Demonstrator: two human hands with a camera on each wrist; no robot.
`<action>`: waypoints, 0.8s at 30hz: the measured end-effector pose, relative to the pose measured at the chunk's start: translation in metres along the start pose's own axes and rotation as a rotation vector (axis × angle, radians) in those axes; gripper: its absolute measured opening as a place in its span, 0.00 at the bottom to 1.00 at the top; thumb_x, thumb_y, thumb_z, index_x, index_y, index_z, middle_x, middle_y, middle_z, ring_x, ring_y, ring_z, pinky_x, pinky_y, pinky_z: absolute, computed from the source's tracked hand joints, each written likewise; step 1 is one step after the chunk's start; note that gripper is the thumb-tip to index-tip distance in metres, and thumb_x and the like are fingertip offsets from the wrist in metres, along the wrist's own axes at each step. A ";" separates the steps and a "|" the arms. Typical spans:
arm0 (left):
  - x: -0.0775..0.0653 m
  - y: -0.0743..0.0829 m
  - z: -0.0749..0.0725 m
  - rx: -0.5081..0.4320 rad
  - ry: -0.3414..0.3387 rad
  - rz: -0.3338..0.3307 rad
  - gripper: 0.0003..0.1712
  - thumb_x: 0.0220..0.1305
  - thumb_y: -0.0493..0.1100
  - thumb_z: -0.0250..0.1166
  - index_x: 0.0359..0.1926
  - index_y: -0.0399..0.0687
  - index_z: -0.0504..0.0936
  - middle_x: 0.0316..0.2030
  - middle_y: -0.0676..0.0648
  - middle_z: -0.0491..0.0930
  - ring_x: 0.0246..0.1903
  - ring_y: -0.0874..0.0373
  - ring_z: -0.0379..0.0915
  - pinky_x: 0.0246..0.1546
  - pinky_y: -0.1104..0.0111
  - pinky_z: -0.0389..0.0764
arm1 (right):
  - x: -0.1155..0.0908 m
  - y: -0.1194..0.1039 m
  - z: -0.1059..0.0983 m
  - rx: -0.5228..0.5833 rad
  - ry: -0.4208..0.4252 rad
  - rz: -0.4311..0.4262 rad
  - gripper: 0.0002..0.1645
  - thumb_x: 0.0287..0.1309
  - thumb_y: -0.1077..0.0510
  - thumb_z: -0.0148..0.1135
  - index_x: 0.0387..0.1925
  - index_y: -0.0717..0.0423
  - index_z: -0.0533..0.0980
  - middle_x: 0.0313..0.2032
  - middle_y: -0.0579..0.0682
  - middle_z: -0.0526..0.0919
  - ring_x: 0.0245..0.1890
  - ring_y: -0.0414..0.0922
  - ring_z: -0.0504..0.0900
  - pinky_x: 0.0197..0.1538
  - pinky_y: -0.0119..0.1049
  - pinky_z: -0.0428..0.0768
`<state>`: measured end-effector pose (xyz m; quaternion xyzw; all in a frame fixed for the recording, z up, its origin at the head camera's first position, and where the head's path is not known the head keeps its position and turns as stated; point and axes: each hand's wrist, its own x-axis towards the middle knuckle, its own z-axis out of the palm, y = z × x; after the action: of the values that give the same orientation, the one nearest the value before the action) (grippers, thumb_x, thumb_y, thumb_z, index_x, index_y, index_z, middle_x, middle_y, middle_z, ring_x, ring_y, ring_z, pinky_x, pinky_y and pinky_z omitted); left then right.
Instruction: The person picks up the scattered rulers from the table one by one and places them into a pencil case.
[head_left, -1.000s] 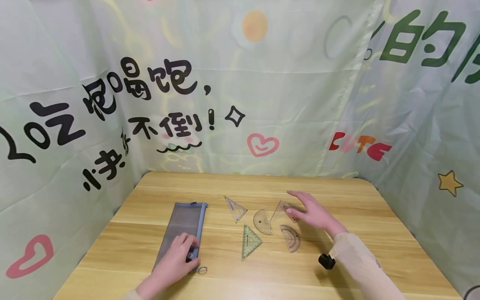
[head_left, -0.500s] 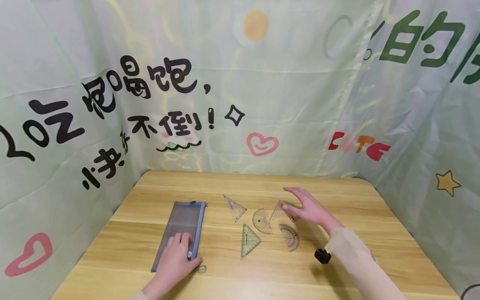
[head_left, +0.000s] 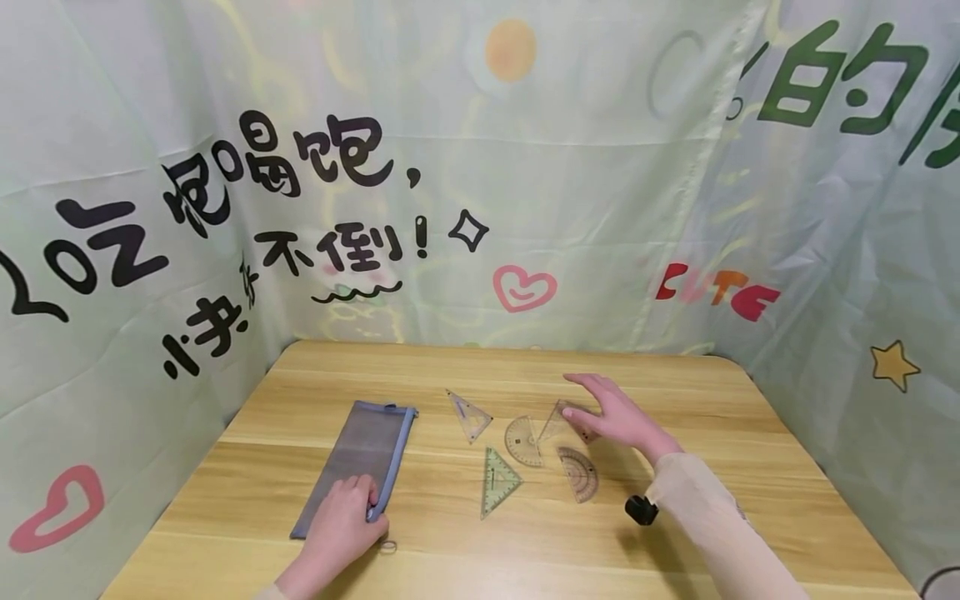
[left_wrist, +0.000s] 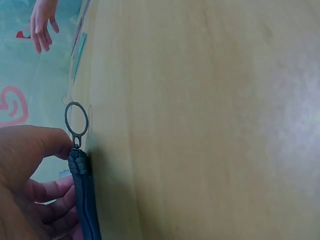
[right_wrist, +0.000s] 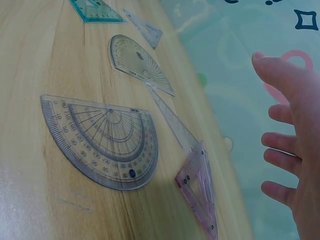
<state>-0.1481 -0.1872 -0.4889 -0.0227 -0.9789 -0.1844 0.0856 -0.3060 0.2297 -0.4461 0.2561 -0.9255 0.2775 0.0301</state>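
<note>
The pouch [head_left: 358, 446] has swung, near end toward 9 o'clock; the left hand [head_left: 339, 523] pinches its edge, apparently securing it. Right hand [head_left: 621, 418] spread, holding nothing.

On the table [head_left: 480, 562], the pouch [head_left: 363, 454] lies left of two protractors [head_left: 579, 476] and several set squares [head_left: 498, 482].

The cloth backdrop [head_left: 600, 192] reads "CUTE" [head_left: 726, 287], black "吃饱喝饱" [head_left: 272, 158], "不倒!" [head_left: 352, 248] and green "的" [head_left: 840, 79].
</note>
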 end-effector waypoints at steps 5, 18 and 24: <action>-0.001 0.000 -0.002 -0.019 0.007 -0.009 0.14 0.41 0.40 0.70 0.23 0.52 0.71 0.22 0.55 0.68 0.26 0.59 0.62 0.24 0.72 0.63 | 0.000 0.001 0.001 0.005 -0.005 0.004 0.43 0.64 0.37 0.59 0.73 0.51 0.61 0.71 0.60 0.65 0.72 0.63 0.61 0.69 0.68 0.65; 0.000 0.000 -0.007 -0.055 -0.019 -0.055 0.12 0.46 0.38 0.67 0.20 0.53 0.71 0.15 0.57 0.67 0.16 0.64 0.61 0.14 0.75 0.59 | -0.001 0.003 0.005 0.013 -0.006 0.017 0.43 0.64 0.35 0.58 0.73 0.50 0.61 0.71 0.60 0.64 0.72 0.63 0.60 0.69 0.68 0.65; 0.003 0.004 -0.015 -0.081 0.010 -0.047 0.12 0.47 0.35 0.68 0.21 0.53 0.72 0.17 0.57 0.68 0.17 0.65 0.61 0.14 0.77 0.60 | -0.002 0.005 0.006 0.011 0.003 0.019 0.43 0.64 0.35 0.58 0.73 0.51 0.61 0.71 0.60 0.64 0.72 0.63 0.60 0.69 0.69 0.65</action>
<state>-0.1483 -0.1888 -0.4735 -0.0025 -0.9704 -0.2258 0.0851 -0.3063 0.2312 -0.4537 0.2472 -0.9263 0.2831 0.0277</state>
